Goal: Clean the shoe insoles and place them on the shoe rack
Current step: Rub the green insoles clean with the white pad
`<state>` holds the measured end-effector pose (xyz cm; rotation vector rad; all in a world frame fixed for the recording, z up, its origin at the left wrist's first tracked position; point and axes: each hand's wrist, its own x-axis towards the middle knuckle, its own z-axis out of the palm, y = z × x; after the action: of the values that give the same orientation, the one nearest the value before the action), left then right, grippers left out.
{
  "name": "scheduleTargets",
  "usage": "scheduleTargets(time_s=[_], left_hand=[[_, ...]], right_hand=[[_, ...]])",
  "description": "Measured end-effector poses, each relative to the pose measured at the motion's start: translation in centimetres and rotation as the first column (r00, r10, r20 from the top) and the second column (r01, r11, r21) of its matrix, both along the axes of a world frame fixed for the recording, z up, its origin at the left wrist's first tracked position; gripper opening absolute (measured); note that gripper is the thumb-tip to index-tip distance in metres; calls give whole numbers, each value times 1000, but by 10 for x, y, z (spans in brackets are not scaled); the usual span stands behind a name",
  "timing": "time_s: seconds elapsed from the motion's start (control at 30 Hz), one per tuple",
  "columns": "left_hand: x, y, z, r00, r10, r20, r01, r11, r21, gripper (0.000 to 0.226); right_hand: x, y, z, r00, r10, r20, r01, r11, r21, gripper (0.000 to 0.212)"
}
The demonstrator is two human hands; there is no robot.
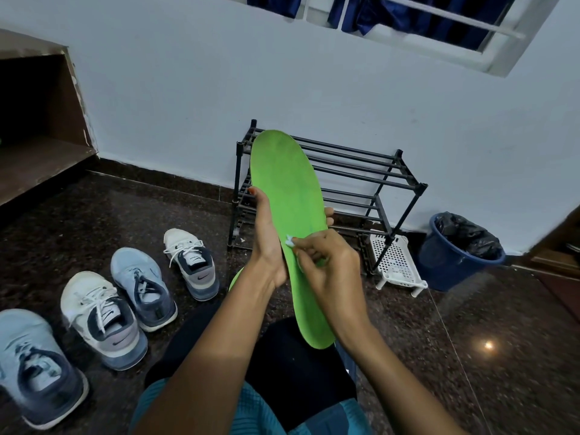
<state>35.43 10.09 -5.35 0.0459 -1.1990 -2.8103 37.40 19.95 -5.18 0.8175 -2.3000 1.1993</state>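
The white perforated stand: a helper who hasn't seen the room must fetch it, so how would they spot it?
Find the black shoe rack in the middle of the view. Low down between it and the blue bin, partly behind the rack's front leg, sits the white perforated stand. Nothing else near it is white and full of holes.

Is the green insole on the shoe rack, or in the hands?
In the hands. The left hand grips the green insole before the shoe rack; the right hand pinches a white wad against it.
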Motion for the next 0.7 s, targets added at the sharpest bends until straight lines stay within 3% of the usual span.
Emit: scheduleTargets(time_s=[0.17, 0.43, 0.7], left_hand=[[1, 4, 0, 999, -36, 15, 36, 999, -20, 101], [-1, -2, 0, 1000, -9, 8, 9, 1000, 2, 101], [-1, 1, -2, 998, 36, 53, -32, 997, -70, 88]], right_hand=[[-17, 0, 1, 982, -164, -97, 169, 984, 47, 10], [0, 2, -7, 998, -19, -54, 19, 1000, 7, 17], [-26, -2, 3, 969, -194, -154, 210, 974, 90, 12]])
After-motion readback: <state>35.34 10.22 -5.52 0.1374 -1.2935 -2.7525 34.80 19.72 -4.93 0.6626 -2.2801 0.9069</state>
